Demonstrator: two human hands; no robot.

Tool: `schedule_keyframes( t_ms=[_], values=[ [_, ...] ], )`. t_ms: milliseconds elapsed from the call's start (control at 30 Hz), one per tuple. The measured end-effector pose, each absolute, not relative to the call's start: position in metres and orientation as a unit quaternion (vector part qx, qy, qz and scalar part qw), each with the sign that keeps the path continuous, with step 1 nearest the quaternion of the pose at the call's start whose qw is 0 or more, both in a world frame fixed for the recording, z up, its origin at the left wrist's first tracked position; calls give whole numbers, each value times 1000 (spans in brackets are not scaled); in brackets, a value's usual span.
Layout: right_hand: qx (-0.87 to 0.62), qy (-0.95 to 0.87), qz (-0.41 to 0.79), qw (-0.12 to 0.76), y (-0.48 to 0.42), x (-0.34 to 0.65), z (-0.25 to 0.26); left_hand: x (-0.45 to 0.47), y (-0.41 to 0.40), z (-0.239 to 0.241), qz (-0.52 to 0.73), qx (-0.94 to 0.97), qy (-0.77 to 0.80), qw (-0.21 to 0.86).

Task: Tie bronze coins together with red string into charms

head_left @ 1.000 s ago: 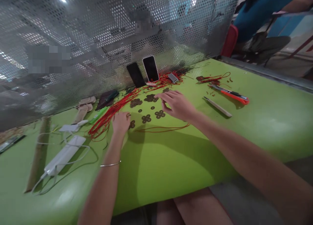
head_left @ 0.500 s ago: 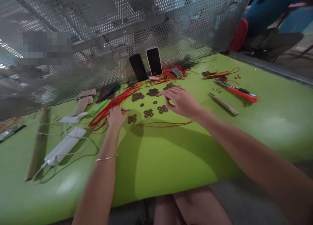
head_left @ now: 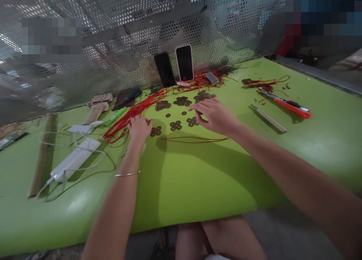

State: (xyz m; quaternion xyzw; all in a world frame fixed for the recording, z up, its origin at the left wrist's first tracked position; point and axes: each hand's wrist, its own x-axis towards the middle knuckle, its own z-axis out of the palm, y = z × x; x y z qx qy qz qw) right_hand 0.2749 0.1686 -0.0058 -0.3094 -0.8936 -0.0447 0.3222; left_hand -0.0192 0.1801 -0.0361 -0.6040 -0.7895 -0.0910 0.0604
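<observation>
My left hand [head_left: 140, 129] is low over the green table, its fingertips at the loose red cords [head_left: 148, 102]. The thumb is stretched toward a four-coin cluster [head_left: 155, 130], partly covered by the hand. My right hand [head_left: 216, 115] hangs over the far coins, index finger extended near a small holed coin [head_left: 187, 104], thumb apart from it. Two more flat clusters lie between my hands: a middle one [head_left: 175, 125] and one [head_left: 193, 121] by my right thumb. Behind are heaped dark coins [head_left: 163, 105]. Single coins [head_left: 184, 113] lie between the rows. In front stretches a thin red cord [head_left: 195, 140].
Two phones [head_left: 184, 63] lean on the perforated metal screen [head_left: 118, 45]. To the right lie an orange utility knife [head_left: 291, 106] and a pale-handled tool [head_left: 268, 118]. A white power strip [head_left: 75, 160] with cables and a wooden stick [head_left: 43, 158] are at left.
The whole view has shifted slightly, with the table items sitting higher and further right. My left fingers have spread a little, thumb reaching toward the left cluster. My right hand keeps nearly the same pose.
</observation>
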Motion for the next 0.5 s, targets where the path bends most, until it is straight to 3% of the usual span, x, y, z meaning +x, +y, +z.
schedule_keyframes(
  t_ms=[100,267,500],
  values=[
    [-300,-900,-37,315,167,273,-7,-17,181,-35,-94,-605,-790,34],
    [-289,-904,-35,312,165,271,-8,-13,178,-36,-113,-609,-781,83],
    [-290,-906,-31,306,165,271,-8,-23,185,-30,-99,-574,-812,-30]
  ],
)
